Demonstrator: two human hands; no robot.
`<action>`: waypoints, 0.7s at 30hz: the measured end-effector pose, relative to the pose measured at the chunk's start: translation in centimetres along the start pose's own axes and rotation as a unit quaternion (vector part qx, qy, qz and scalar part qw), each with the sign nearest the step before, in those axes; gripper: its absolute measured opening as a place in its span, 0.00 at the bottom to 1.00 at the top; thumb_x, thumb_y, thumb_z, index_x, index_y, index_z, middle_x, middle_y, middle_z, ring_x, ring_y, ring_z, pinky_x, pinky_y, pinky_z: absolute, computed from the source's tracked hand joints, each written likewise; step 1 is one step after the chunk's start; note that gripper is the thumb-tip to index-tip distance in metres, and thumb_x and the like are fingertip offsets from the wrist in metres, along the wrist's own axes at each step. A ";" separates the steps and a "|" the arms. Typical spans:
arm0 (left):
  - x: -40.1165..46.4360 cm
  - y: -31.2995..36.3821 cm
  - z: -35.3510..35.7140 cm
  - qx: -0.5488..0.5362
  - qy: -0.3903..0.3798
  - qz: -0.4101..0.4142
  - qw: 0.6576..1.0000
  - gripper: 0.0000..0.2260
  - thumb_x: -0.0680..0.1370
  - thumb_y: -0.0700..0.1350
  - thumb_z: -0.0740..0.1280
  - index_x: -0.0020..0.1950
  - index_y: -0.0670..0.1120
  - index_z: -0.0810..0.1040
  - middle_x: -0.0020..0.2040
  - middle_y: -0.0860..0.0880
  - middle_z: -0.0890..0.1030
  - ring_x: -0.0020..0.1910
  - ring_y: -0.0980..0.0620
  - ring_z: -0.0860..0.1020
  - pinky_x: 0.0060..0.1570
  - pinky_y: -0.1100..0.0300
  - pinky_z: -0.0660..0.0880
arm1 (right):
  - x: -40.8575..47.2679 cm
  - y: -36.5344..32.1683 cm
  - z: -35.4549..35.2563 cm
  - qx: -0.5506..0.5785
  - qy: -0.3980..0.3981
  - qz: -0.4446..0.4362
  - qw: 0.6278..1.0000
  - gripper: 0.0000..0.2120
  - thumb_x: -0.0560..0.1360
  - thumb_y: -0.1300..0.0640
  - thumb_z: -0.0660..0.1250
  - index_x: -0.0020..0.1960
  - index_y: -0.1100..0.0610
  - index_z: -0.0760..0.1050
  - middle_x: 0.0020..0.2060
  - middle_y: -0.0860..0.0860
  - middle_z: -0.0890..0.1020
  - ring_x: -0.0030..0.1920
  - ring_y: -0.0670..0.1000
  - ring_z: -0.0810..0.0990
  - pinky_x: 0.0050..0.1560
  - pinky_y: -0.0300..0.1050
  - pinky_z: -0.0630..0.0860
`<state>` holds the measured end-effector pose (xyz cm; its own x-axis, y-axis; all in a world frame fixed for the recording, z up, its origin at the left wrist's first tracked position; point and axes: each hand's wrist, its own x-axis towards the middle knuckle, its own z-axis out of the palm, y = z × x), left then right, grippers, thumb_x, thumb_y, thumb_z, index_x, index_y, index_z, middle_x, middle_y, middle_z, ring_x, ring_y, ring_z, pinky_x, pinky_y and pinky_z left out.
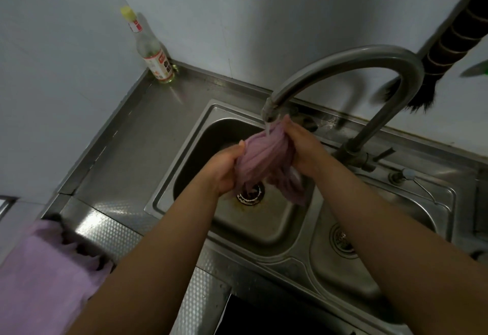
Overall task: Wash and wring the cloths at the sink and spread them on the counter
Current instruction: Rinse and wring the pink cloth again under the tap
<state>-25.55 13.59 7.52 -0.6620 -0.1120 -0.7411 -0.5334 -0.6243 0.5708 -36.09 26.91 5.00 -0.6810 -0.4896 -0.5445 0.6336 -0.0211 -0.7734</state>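
A bunched purple cloth [266,157] hangs over the left sink basin [184,160], right under the running faucet [343,62]. My left hand [224,168] grips its left side with curled fingers. My right hand [301,147] grips its right side, close to the spout. The cloth's loose ends dangle above the drain [249,197]. A second purple cloth [39,276] lies spread on the steel counter [148,133] at the lower left.
A bottle with a yellow cap [151,49] stands in the back left corner of the counter. A second, smaller basin [369,250] lies to the right. A dark brush [449,44] hangs on the wall at the upper right.
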 end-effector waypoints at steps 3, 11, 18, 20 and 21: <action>0.6 -0.4 0.1 -0.011 0.035 0.016 0.999 0.18 0.84 0.48 0.54 0.66 0.39 0.73 0.61 0.37 0.79 0.59 0.41 0.79 0.56 0.50 0.76 | -0.1 -0.1 0.2 0.021 -0.009 0.003 1.000 0.19 0.79 0.47 0.61 0.61 0.61 0.74 0.55 0.58 0.81 0.57 0.56 0.80 0.60 0.51 0.75; 2.3 0.5 3.7 -0.041 0.173 -0.012 0.984 0.14 0.81 0.50 0.59 0.44 0.42 0.77 0.41 0.40 0.79 0.43 0.43 0.78 0.41 0.56 0.73 | -2.9 1.3 5.4 -0.480 0.014 -0.136 0.866 0.23 0.81 0.44 0.52 0.33 0.53 0.73 0.28 0.49 0.76 0.31 0.48 0.75 0.34 0.42 0.66; 2.7 0.2 5.6 -0.034 0.193 0.019 0.981 0.22 0.82 0.57 0.55 0.47 0.41 0.78 0.37 0.43 0.78 0.36 0.46 0.78 0.43 0.54 0.77 | 0.1 0.4 4.3 -0.531 0.066 -0.119 0.836 0.19 0.81 0.51 0.50 0.48 0.61 0.75 0.44 0.59 0.79 0.49 0.58 0.78 0.47 0.48 0.68; 2.6 0.6 4.8 -0.033 0.186 0.028 0.982 0.20 0.83 0.55 0.54 0.52 0.40 0.77 0.36 0.44 0.76 0.35 0.48 0.76 0.39 0.57 0.75 | -1.0 1.1 5.0 -0.540 0.076 -0.124 0.829 0.20 0.81 0.49 0.49 0.44 0.57 0.75 0.37 0.52 0.75 0.42 0.53 0.75 0.46 0.47 0.65; 2.2 0.4 4.9 -0.051 0.163 0.004 0.985 0.19 0.83 0.55 0.55 0.48 0.41 0.76 0.34 0.44 0.76 0.32 0.49 0.76 0.34 0.59 0.74 | -1.0 1.1 4.8 -0.548 0.089 -0.122 0.823 0.19 0.81 0.48 0.49 0.42 0.56 0.73 0.36 0.51 0.74 0.40 0.51 0.73 0.46 0.47 0.66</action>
<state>-29.82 16.89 7.85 -0.4533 -0.3491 -0.8201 -0.4616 -0.6952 0.5510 -32.98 23.13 6.27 -0.8433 -0.4499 -0.2940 -0.1745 0.7466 -0.6420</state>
